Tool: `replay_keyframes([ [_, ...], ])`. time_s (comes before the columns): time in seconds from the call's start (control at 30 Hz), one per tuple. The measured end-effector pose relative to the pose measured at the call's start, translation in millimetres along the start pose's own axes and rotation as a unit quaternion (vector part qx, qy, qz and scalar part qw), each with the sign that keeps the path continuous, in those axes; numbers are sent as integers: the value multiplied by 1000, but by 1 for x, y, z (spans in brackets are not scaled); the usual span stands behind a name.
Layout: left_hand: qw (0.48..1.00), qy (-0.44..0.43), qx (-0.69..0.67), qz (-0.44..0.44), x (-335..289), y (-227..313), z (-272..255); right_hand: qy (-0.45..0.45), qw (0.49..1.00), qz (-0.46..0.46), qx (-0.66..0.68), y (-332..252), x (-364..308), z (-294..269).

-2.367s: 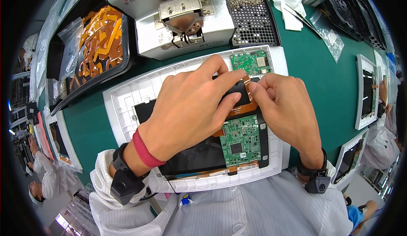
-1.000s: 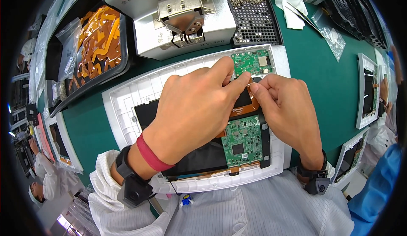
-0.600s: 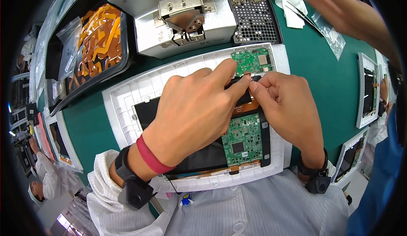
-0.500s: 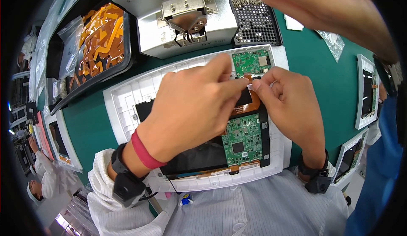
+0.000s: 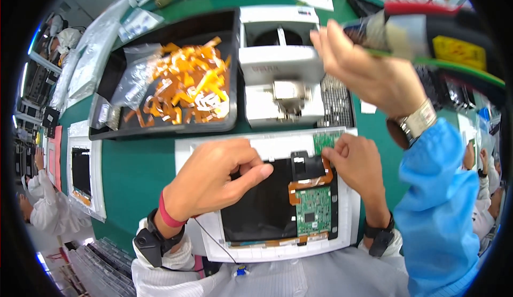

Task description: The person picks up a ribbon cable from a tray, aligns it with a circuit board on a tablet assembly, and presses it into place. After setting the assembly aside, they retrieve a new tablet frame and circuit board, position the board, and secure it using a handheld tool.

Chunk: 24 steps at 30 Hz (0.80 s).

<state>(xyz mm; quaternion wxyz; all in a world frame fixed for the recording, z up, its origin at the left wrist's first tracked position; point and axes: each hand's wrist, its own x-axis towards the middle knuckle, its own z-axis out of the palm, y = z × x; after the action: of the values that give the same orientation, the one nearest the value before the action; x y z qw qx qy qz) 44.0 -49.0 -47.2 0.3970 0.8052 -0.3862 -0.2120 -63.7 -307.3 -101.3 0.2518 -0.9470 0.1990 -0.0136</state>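
Observation:
A white frame (image 5: 212,243) holding a black display panel (image 5: 256,214) lies before me. A larger green circuit board (image 5: 315,210) sits on its right side, and a smaller green board (image 5: 324,141) at its far right corner. Between them bends an orange flex cable (image 5: 326,175) beside a black plate. My right hand (image 5: 359,166) pinches at the cable's upper end, by the small board; its fingertips partly hide that joint. Over the panel's left part hovers my left hand (image 5: 216,177), fingers loosely curled, thumb stretched out and apart, with nothing visible in it.
A black tray (image 5: 233,99) of orange flex cables stands far left. Behind the frame are a grey-white machine (image 5: 256,107) and a screw tray (image 5: 342,102). At upper right reaches another person's hand (image 5: 374,75), blue-sleeved, near a blurred black-and-red object (image 5: 443,43). Another framed panel (image 5: 85,171) lies left.
My left hand has drawn back leftward from the flex cable. My right hand stays by the small board. The view has tilted up, and the other person's arm shows more.

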Motion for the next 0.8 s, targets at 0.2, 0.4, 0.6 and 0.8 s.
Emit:
replay_keyframes([
  [0.2, 997, 1, -82, -1, -32, -7, -25, 3, 1000, 11, -27, -3, 1, 8],
  [0.4, 994, -23, -103, 7, -39, -40, -24, -3, 1000, 4, -22, -9, -1, 6],
  [0.6, 984, -31, -166, -55, -38, -73, -24, 5, 1000, 0, 12, -1, -2, 0],
  [0.8, 975, -21, -207, -79, -52, -92, -25, -16, 999, 24, 21, -9, -3, 0],
])
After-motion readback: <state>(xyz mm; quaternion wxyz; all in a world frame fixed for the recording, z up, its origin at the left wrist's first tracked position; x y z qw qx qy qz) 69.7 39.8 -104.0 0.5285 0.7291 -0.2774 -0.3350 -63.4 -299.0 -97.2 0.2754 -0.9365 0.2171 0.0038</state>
